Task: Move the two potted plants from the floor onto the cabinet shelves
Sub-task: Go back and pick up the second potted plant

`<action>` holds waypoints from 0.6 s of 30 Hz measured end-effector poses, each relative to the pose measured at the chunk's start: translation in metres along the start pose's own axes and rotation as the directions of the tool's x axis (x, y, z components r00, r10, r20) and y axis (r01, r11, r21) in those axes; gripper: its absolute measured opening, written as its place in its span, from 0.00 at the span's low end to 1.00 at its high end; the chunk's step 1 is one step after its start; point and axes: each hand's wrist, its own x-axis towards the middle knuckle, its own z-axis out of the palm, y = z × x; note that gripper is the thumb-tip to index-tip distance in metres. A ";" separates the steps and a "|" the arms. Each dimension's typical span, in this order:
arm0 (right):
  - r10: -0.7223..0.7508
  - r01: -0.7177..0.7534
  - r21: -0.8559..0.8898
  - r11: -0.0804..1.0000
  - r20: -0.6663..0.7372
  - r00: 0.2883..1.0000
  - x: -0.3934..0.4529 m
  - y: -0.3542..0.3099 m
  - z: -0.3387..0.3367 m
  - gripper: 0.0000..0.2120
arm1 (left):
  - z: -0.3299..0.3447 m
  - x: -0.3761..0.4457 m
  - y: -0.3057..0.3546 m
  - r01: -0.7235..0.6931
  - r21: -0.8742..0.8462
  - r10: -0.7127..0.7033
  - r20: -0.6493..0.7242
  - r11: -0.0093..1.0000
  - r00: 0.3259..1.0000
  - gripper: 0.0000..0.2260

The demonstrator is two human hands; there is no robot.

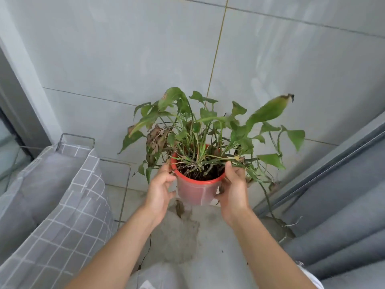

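A red-rimmed plastic pot (198, 189) holding a leafy green plant (210, 130) sits in the middle of the view, between the person's two hands and in front of a grey tiled wall (129, 49). The pot's wall is pale and translucent under the red rim, and dark soil shows inside. Whether the pot rests on the floor or is lifted clear of it cannot be told.

The left hand (159, 189) is at the pot's left side, its fingers (166, 171) curled toward the rim and wall; the thumb lies near the lower wall, and contact looks light or partial. The right hand (233, 189) grips the pot's right side, thumb up at the rim and fingers wrapped round the wall.

Several leaves are brown and dry on the left of the plant, and one long leaf at the far right has a blackened tip. A thin vine (268, 197) trails down to the right.

A dried leaf (179, 208) lies on the stained grey floor (187, 247) just below the pot. At near left is a grey checked fabric (62, 215) over a wire frame (77, 138). At right hangs a grey curtain (343, 226). No writing or label is readable anywhere.
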 end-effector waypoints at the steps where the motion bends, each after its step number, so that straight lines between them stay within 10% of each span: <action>1: -0.022 0.022 0.004 1.000 0.011 1.000 -0.004 -0.011 0.003 0.15 | 0.003 -0.001 0.009 -0.026 0.006 0.026 0.027 1.000 0.999 0.34; 8: -0.109 0.106 0.055 0.993 0.046 0.993 -0.020 -0.071 0.018 0.16 | 0.021 0.001 0.062 -0.134 -0.040 0.136 0.058 0.990 0.989 0.18; 18: -0.160 0.161 0.016 0.987 0.235 0.959 -0.037 -0.116 0.027 0.23 | 0.023 0.007 0.097 -0.100 -0.244 0.111 0.035 0.965 0.993 0.28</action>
